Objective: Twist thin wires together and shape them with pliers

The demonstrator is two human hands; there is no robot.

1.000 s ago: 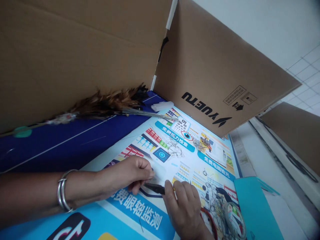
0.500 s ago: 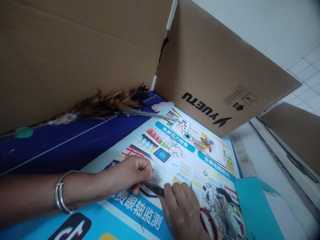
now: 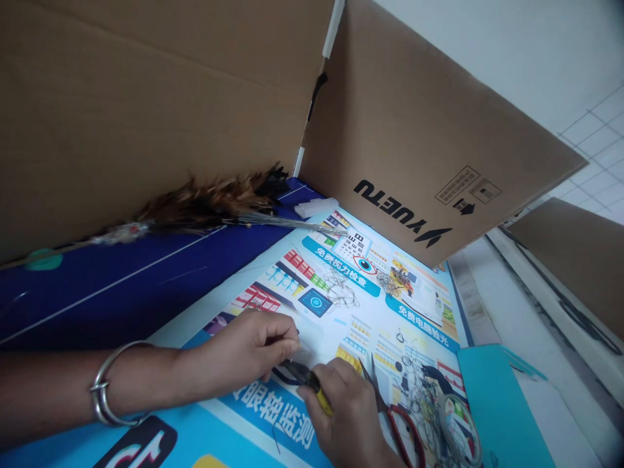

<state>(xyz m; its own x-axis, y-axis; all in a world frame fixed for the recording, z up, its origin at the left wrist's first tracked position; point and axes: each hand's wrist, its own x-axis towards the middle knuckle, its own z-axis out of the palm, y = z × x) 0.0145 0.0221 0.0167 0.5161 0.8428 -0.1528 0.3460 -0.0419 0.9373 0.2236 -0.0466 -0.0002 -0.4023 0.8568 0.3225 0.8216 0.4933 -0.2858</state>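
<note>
My right hand (image 3: 338,406) is wrapped around the pliers (image 3: 322,393), whose yellow grip shows between thumb and fingers. Their dark jaws point left, right under the fingertips of my left hand (image 3: 266,348). Thumb and forefinger of that left hand are pinched on a thin wire (image 3: 291,357), mostly hidden by the fingers and the jaws. A metal bangle (image 3: 100,393) circles my left wrist. Close to my right hand lie red-handled scissors (image 3: 407,432), blades pointing away, beside a tangle of small wire pieces (image 3: 422,390) and a roll of tape (image 3: 458,429).
A printed blue poster (image 3: 273,416) covers the work surface. Farther back are loose wire loops (image 3: 341,289), a bundle of straight wires (image 3: 292,222) and brown feathers (image 3: 209,198). Cardboard panels (image 3: 414,130) stand behind and at the right. A teal folder (image 3: 502,403) lies at right.
My right hand has shifted slightly down and its grip has loosened, baring the yellow handle and the scissors' blades. My left hand stays pinched nearly in place, its forearm a little lower.
</note>
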